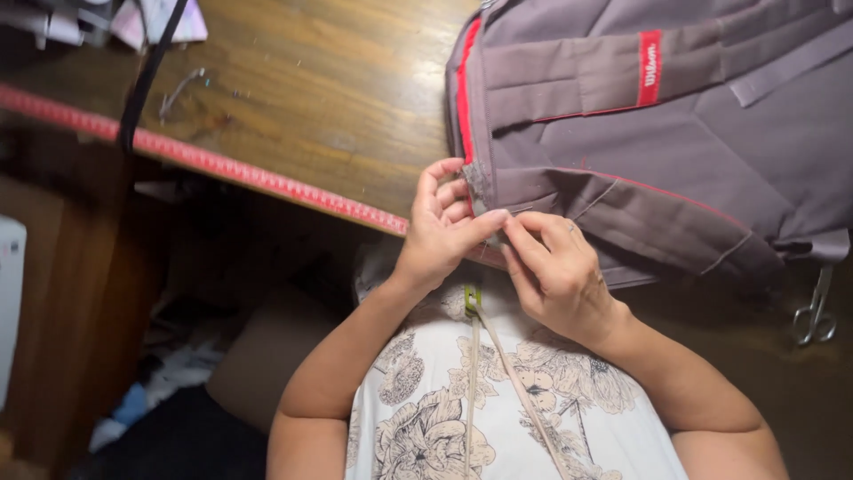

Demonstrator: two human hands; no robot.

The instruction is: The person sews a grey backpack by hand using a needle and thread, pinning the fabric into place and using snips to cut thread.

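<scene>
We see a grey backpack [675, 151] with red piping lying flat on the wooden tabletop [311, 98], its near corner at the table edge. Left hand [440, 233] pinches that corner's woven seam, grip closed on the fabric; right hand [555, 267] touches it just beside, fingertips together on the cloth. Metal scissors [815, 311] lie right of the backpack

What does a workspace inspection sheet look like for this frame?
Surface: wooden table, red measuring tape along its edge.
Job's things: grey backpack with red trim, lying flat.
Clutter: scissors at the right; papers at the far corner.
Hands: left hand and right hand pinch the backpack's near edge.
Cables: black strap hangs over the table edge.
Surroundings: dim floor with fabric scraps.
</scene>
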